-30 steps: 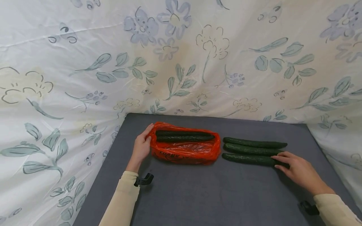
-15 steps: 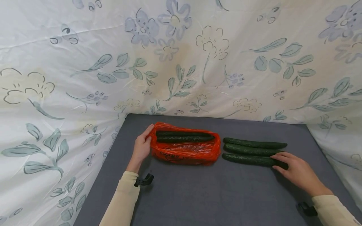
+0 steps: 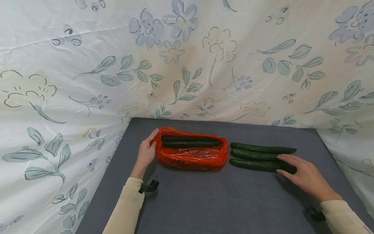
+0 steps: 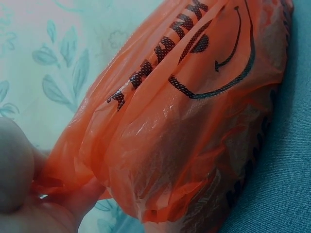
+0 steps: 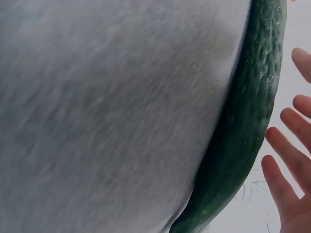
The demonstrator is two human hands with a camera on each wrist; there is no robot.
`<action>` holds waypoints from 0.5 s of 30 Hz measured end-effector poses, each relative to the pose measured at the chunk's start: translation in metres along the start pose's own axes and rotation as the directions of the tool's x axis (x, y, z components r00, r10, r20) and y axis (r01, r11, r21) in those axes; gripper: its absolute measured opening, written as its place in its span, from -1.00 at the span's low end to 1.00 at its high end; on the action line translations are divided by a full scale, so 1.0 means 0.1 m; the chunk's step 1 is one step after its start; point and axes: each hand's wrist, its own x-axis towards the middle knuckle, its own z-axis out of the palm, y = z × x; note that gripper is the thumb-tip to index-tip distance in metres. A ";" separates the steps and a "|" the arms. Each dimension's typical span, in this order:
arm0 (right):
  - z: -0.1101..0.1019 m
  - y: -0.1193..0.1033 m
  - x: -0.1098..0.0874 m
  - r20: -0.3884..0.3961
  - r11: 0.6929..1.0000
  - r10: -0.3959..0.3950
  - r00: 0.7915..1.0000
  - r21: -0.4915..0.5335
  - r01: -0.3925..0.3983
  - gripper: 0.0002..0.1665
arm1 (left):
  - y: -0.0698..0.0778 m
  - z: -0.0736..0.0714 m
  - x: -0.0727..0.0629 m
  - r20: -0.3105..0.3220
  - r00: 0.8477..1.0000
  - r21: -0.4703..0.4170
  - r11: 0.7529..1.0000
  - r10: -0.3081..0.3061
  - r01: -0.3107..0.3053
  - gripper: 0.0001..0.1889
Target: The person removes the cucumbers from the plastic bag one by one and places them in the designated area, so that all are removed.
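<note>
My left hand (image 3: 147, 151) grips the left edge of a red plastic bag (image 3: 187, 164). Its mouth is spread, and two dark green cucumbers (image 3: 191, 143) lie inside along the far wall. In the left wrist view, thumb and finger pinch gathered film of the bag (image 4: 160, 131), which bears black print and a smiling face. Right of it, three cucumbers lie side by side. Over the right end of the nearest cucumber (image 3: 252, 164) is my right hand (image 3: 306, 177). Spread, fairly straight fingers (image 5: 277, 179) show beside the cucumber (image 5: 243, 126) in the right wrist view.
A dark grey cloth (image 3: 210, 201) covers the table. The middle cucumber (image 3: 254, 154) and far cucumber (image 3: 263, 148) lie just beyond the nearest one. A flowered curtain (image 3: 187, 65) rises behind the table and along both sides.
My right hand has shifted slightly left along the nearest cucumber, its fingers more spread. The left hand, the bag and the cucumbers stay where they were.
</note>
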 end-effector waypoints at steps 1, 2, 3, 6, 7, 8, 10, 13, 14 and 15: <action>0.00 -0.02 0.01 -0.007 1.000 -0.001 1.000 0.009 0.001 -0.24 | 0.00 0.00 0.00 0.002 1.000 -0.002 1.000 -0.001 0.001 -0.39; -0.01 -0.03 0.02 -0.014 1.000 -0.004 1.000 0.016 0.004 -0.23 | 0.01 0.00 0.00 0.004 1.000 -0.005 1.000 -0.001 0.001 -0.39; 0.00 -0.05 0.03 -0.020 1.000 -0.006 1.000 0.023 0.006 -0.22 | 0.01 0.00 0.00 0.006 1.000 -0.011 1.000 -0.002 0.002 -0.39; 0.00 -0.10 0.08 -0.037 0.998 -0.012 0.999 0.058 0.014 -0.22 | 0.02 0.00 0.01 0.010 1.000 -0.022 1.000 -0.009 0.009 -0.39; 0.00 -0.12 0.10 -0.040 0.998 -0.015 0.999 0.066 0.018 -0.23 | 0.02 0.00 0.01 0.010 1.000 -0.027 1.000 -0.010 0.010 -0.39; 0.01 -0.15 0.13 -0.042 0.997 -0.017 0.999 0.078 0.021 -0.23 | 0.02 0.00 0.01 0.009 1.000 -0.031 0.999 -0.011 0.011 -0.39; 0.00 -0.20 0.19 -0.041 0.994 -0.020 0.999 0.102 0.024 -0.22 | 0.02 0.00 0.01 0.007 1.000 -0.032 0.999 -0.012 0.012 -0.39; -0.01 -0.29 0.28 -0.043 0.991 -0.034 0.999 0.129 0.039 -0.24 | 0.02 -0.01 0.01 0.010 1.000 -0.032 0.999 -0.009 0.009 -0.39; -0.01 -0.32 0.31 -0.043 0.989 -0.040 0.998 0.139 0.045 -0.24 | 0.02 -0.01 0.01 0.009 1.000 -0.029 1.000 -0.009 0.010 -0.39; -0.01 -0.34 0.34 -0.044 0.988 -0.046 0.998 0.149 0.052 -0.25 | 0.02 -0.01 0.01 0.009 1.000 -0.027 1.000 -0.008 0.008 -0.39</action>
